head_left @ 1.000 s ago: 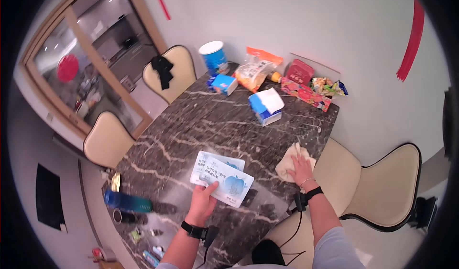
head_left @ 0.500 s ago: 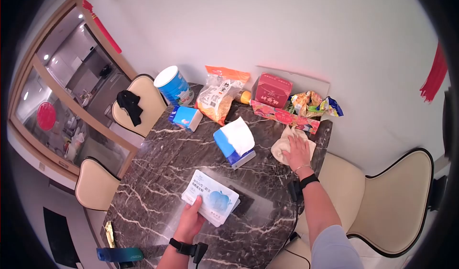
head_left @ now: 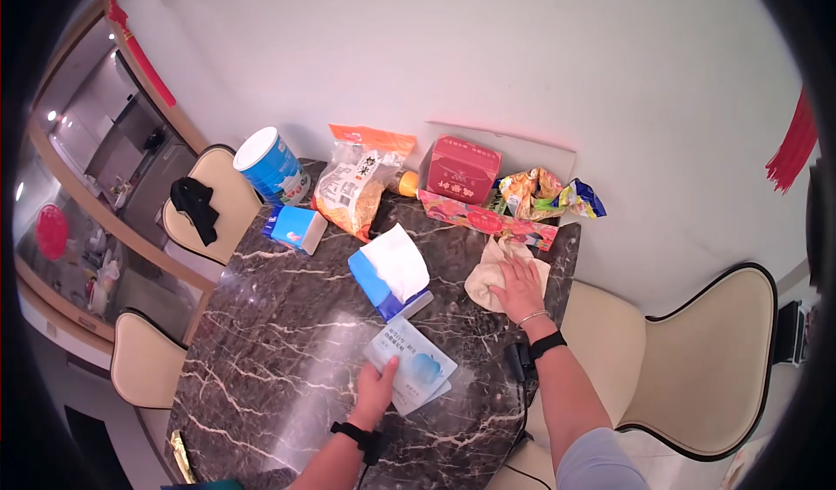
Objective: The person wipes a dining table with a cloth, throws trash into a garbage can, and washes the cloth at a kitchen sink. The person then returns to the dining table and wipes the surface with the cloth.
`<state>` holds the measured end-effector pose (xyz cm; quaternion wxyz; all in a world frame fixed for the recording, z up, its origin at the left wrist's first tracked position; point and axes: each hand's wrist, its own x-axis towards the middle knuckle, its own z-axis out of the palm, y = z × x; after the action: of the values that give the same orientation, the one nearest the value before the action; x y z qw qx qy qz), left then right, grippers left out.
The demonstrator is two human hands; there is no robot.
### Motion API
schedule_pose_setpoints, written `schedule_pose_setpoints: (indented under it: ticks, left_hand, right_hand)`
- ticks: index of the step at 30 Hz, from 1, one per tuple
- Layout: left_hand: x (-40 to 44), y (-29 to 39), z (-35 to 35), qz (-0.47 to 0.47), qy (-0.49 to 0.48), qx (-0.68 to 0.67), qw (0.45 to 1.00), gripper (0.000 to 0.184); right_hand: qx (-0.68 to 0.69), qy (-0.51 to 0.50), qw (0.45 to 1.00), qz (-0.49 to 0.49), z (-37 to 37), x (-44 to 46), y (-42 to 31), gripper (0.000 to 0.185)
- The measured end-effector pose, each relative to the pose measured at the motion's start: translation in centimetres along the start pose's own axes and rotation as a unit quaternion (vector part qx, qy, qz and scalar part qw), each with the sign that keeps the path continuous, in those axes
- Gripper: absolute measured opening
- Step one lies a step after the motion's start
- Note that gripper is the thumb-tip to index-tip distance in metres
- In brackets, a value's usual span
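Note:
My left hand [head_left: 376, 392] pinches a small stack of flat white-and-blue packets [head_left: 411, 359], thumb on top and the other fingers hidden below. The top packet bears a blue fruit-like picture and print. The stack is just in front of the blue-and-white tissue pack [head_left: 370, 283], from which a white tissue sticks up. On the right side of the table, my right hand [head_left: 521, 291] lies with fingers stretched over a crumpled beige cloth [head_left: 481, 285]. Both wrists wear black bands.
Along the back of the dark marble table [head_left: 252, 351] are a blue can [head_left: 272, 168], a small blue box [head_left: 296, 229], an orange-topped food bag [head_left: 357, 185] and a patterned box [head_left: 488, 218] holding a red box [head_left: 466, 169] and snack bags. Chairs [head_left: 697, 359] surround it. A cable hangs near my right wrist.
My left hand has carried the packets rightward, to in front of the tissue pack. The right hand and cloth stay in place; the view has shifted, and the blue bottle is mostly out of frame.

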<state>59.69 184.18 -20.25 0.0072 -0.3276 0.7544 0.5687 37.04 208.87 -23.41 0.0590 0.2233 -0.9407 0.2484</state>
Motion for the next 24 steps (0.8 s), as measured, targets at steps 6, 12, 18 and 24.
schedule_pose_setpoints:
  ticks: [6,12,18,24]
  left_hand:
    - [-1.0,-0.8,0.8,0.299,0.078,0.208,0.928,0.03]
    - [-0.9,-1.2,0.8,0.307,0.07,0.2,0.928,0.027]
    - [-0.7,-1.6,0.8,0.309,0.072,0.226,0.921,0.028]
    - [-1.0,-0.8,1.0,0.32,0.085,0.212,0.92,0.028]
  right_hand:
    - [0.098,0.07,0.993,-0.001,0.2,1.7,-0.2,0.054]
    - [0.011,0.056,0.997,-0.044,1.6,4.0,-2.0,0.054]
    - [0.16,-0.062,0.982,-0.075,-1.4,-1.4,-3.2,0.053]
    - [0.104,0.059,0.991,-0.052,1.3,6.8,-2.3,0.055]
